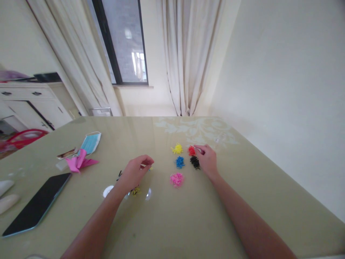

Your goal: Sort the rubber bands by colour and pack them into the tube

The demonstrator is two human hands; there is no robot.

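Observation:
My right hand (207, 157) is at a small pile of red pieces (191, 150), thumb and forefinger close together at its edge; whatever they pinch is too small to make out. Just under that hand lies a pile of black pieces (194, 162), partly covered. Piles of yellow (177, 148), blue (179, 162) and pink (177, 179) pieces, thin and band-like, sit to its left. My left hand (138, 169) hovers left of the piles with curled fingers, a yellow speck by its fingertips. Beneath its wrist, a dark and yellow heap (135, 191) shows in part.
On the left of the glossy table (161, 226) lie a black-screened tablet (37, 203), a pink folded paper bird (80, 161) and a blue face mask (91, 143). A white round object (108, 191) is by my left forearm. A wall (291, 90) borders the right side.

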